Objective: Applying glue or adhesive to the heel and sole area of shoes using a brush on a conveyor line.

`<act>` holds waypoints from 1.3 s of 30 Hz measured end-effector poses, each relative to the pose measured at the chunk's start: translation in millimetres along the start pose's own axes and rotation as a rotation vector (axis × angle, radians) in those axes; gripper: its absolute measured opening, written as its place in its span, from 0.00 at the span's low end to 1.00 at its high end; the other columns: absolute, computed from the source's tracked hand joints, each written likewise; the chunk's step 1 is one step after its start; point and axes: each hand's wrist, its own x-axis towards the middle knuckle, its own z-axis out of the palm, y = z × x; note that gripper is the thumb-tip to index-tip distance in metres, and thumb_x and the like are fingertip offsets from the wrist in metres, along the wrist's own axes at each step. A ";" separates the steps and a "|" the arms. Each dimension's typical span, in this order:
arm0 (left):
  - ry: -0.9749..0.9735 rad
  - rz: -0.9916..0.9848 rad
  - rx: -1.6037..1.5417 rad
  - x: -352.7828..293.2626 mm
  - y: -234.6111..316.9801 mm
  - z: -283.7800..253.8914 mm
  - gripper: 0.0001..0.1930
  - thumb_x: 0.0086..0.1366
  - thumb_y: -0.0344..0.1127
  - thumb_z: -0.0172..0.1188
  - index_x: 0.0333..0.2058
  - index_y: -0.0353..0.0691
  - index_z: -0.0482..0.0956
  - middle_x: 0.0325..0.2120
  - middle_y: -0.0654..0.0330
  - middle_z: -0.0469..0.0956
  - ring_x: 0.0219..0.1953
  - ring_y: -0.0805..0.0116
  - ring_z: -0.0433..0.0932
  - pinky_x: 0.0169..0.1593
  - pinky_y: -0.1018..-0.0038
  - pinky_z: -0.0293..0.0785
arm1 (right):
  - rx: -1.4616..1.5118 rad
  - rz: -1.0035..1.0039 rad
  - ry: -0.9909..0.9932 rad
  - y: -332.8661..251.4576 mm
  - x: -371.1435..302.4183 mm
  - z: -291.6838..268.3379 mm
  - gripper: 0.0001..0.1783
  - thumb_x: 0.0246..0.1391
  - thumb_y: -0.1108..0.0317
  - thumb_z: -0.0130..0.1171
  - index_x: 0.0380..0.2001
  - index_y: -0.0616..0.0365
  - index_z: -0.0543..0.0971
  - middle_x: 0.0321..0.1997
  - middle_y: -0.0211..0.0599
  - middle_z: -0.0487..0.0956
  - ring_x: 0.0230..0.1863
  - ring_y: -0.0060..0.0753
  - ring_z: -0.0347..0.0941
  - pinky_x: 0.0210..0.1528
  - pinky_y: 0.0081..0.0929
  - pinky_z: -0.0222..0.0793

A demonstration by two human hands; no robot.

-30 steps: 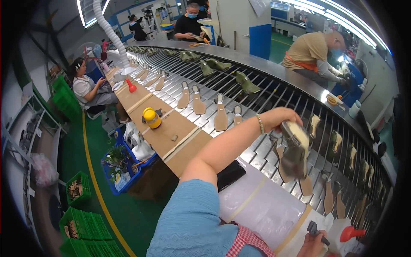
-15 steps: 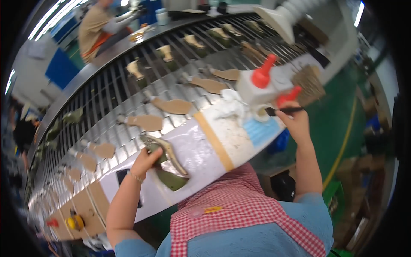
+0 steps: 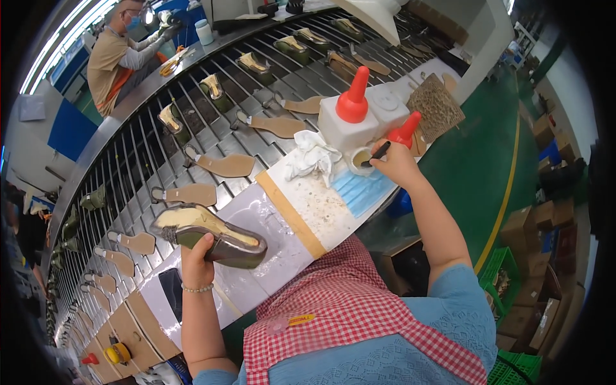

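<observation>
An olive-green shoe upper on its last is in my left hand, which grips it at the side with the thumb across the edge. Its pale yellowish underside faces up. My right hand pinches a black-handled brush, its tip at the mouth of a small white pot with pale yellowish contents. Beside the pot stand a white bottle with a red cone cap and another red cone cap. A blue pleated face mask lies below the pot, with a crumpled white cloth to its left.
Tan soles lie in a row along a metal roller conveyor, with several lasted shoes farther back. A dark phone and a yellow tape roll are at left. A co-worker sits across the conveyor.
The shoe in my left hand has turned and tilted, so its underside now faces up more fully. My right hand stays at the pot with the brush. The whole view has shifted.
</observation>
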 end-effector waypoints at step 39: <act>-0.019 0.508 0.423 -67.7 -122.5 77.4 0.39 0.51 0.26 0.66 0.60 0.40 0.56 0.55 0.52 0.63 0.56 0.59 0.64 0.58 0.68 0.62 | 1.236 -0.118 -0.378 -129.4 -119.7 20.6 0.10 0.48 0.80 0.61 0.36 0.64 0.75 0.40 0.43 0.78 0.43 0.28 0.74 0.48 0.21 0.69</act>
